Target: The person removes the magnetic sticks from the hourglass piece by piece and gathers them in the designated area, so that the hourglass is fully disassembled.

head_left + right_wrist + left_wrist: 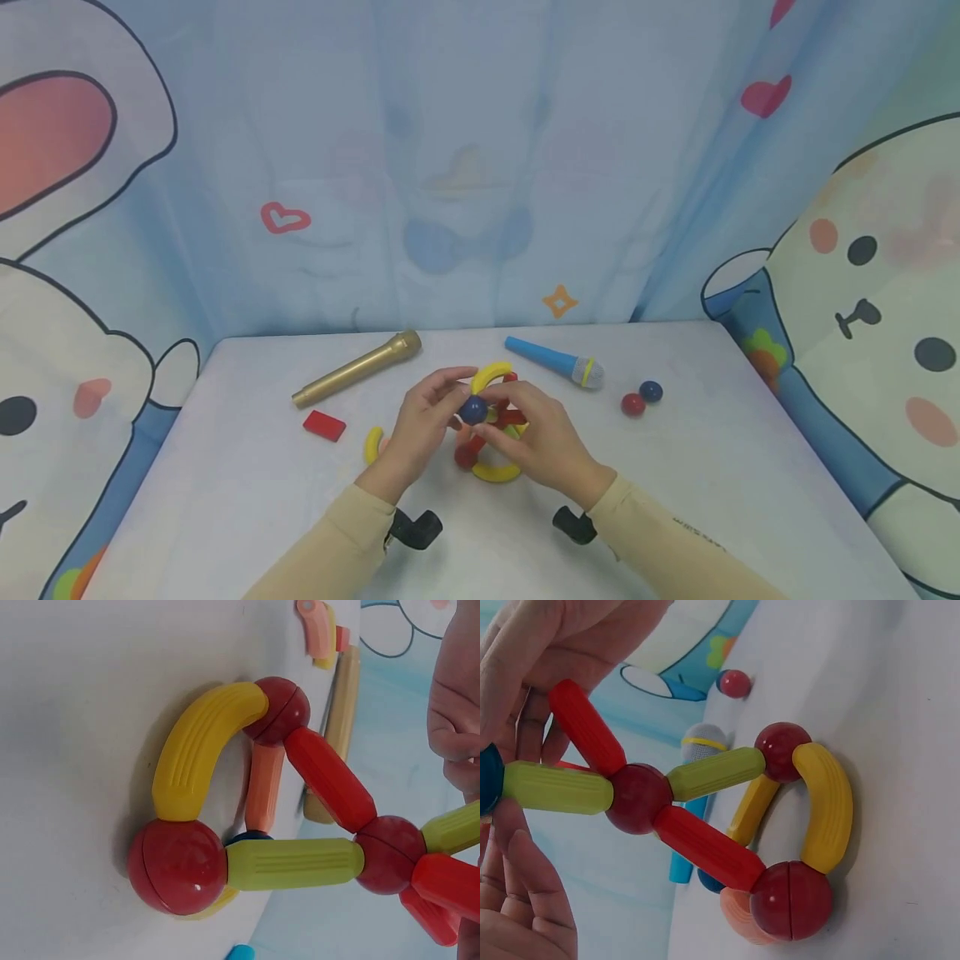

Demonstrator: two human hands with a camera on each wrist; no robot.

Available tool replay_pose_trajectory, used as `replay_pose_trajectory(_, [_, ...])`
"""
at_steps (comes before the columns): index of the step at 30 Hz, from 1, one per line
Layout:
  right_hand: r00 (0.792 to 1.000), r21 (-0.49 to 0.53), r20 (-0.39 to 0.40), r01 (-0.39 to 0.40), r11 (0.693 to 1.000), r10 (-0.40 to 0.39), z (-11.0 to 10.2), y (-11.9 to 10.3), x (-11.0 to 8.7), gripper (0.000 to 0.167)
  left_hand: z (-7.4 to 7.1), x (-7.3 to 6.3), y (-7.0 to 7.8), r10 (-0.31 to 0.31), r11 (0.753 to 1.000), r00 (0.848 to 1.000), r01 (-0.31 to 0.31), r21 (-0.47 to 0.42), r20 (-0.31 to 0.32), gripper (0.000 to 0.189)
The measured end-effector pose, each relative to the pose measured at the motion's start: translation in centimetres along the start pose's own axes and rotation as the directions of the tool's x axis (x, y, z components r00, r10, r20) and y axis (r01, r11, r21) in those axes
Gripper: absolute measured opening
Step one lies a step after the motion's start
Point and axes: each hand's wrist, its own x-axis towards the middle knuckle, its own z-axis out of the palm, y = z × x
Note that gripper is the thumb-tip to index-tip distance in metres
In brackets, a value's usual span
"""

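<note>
A magnetic ball-and-rod model stands on the table, with a red ball [639, 799] at the centre of its red and green rods and a curved yellow rod [206, 746] among those at the base. At its top a blue ball [473, 410] sits on a green rod [559, 787]. My left hand [426, 421] grips the blue ball from the left. From the right, my right hand [551, 437] pinches the same ball between thumb and forefinger. Another curved yellow rod [491, 375] rises above the ball, between the fingertips. The hands partly hide the model in the head view.
A gold microphone [356, 369] and a red block [325, 426] lie at the left. At the back right is a blue toy microphone [555, 362], with a loose red ball [633, 405] and dark blue ball [651, 392] beyond it. A yellow curved piece [372, 445] lies by the left wrist.
</note>
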Motion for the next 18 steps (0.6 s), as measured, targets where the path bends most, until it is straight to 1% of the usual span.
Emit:
replay_pose_trajectory(2, [1.000,0.003,0.010,0.012,1.000,-0.012,-0.1,0.1,0.0,0.046,-0.2,0.1,0.2,-0.038,0.999,0.999,0.038,0.008,0.025,0.035])
replay_pose_trajectory(5, [0.999,0.010,0.030,0.029,1.000,-0.029,-0.4,0.2,0.1,0.045,-0.4,0.5,0.5,-0.100,0.995,0.993,0.100,0.009,0.065,0.038])
replay_pose_trajectory(8, [0.998,0.023,0.048,0.039,0.999,-0.040,-0.5,0.3,0.1,0.044,-0.6,0.8,0.6,-0.138,0.990,0.987,0.138,0.010,0.083,0.039])
replay_pose_trajectory(12, [0.997,0.034,0.056,0.044,0.998,-0.046,-0.6,0.5,0.1,0.043,-0.5,1.1,0.6,-0.134,0.991,0.988,0.136,-0.015,0.075,0.038])
replay_pose_trajectory(18, [0.998,0.042,0.049,0.028,0.999,-0.030,-0.6,0.6,0.1,0.044,-0.3,1.0,0.7,-0.102,0.994,0.994,0.103,-0.023,0.042,0.038])
